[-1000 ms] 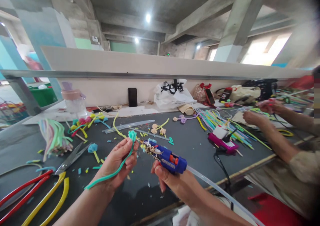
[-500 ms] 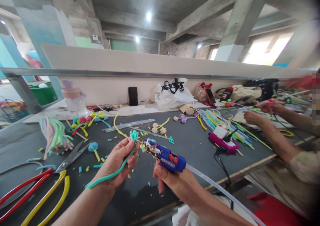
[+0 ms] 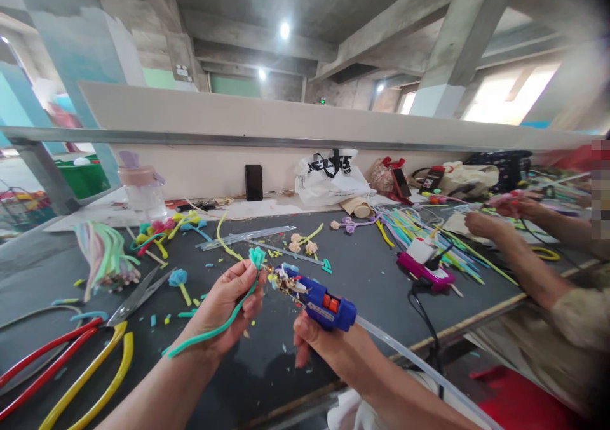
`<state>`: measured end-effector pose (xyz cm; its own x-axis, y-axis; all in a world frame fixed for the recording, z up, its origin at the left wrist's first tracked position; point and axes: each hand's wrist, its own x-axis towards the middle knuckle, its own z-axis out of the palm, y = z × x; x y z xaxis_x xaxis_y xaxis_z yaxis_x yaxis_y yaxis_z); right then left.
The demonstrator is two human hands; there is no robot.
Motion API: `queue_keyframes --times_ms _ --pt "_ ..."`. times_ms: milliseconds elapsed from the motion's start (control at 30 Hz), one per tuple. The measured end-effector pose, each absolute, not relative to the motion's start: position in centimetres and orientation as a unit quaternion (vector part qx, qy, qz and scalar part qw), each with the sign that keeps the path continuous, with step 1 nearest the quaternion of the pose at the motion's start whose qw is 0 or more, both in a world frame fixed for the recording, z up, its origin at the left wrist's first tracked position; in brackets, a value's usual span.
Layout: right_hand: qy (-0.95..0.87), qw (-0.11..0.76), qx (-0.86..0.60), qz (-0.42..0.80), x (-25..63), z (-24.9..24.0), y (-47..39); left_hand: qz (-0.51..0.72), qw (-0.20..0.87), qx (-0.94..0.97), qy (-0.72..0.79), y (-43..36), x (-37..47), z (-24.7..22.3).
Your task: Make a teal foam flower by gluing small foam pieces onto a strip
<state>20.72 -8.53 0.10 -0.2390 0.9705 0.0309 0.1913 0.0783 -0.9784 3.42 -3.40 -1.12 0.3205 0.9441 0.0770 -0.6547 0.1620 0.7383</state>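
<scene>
Between the thumb and fingers of my left hand [image 3: 238, 293] is a teal pipe-cleaner flower [image 3: 257, 258], its bloom up and its long stem trailing back over my wrist. My right hand [image 3: 317, 338] is closed round a blue hot glue gun [image 3: 328, 306] with a clear glue stick [image 3: 414, 360] sticking out of its back. The gun's nozzle, crusted with residue, points left at the base of the bloom; I cannot tell whether it touches. Left of my left hand lie a blue pipe-cleaner flower [image 3: 178, 279] and large scissors [image 3: 136, 296] with red and yellow handles.
A bundle of pastel pipe cleaners [image 3: 105, 258] stands at the left, near a clear bottle [image 3: 143, 188]. Peach flowers [image 3: 301, 244] lie beyond the gun. A magenta box with a black cable [image 3: 426, 272] is to the right, near a co-worker's hands [image 3: 486, 227]. Scraps dot the dark tabletop.
Almost nothing differs. The glue gun has shifted very slightly right and down in view, and the teal bloom has turned or moved a touch in my left hand.
</scene>
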Motion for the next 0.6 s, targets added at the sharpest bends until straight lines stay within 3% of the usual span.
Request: queue_keyframes --times_ms 600 --pt "-0.647 0.414 -0.462 0.443 21.1 -0.6 -7.7 0.533 0.74 0.351 0.211 -3.4 2.9 -1.1"
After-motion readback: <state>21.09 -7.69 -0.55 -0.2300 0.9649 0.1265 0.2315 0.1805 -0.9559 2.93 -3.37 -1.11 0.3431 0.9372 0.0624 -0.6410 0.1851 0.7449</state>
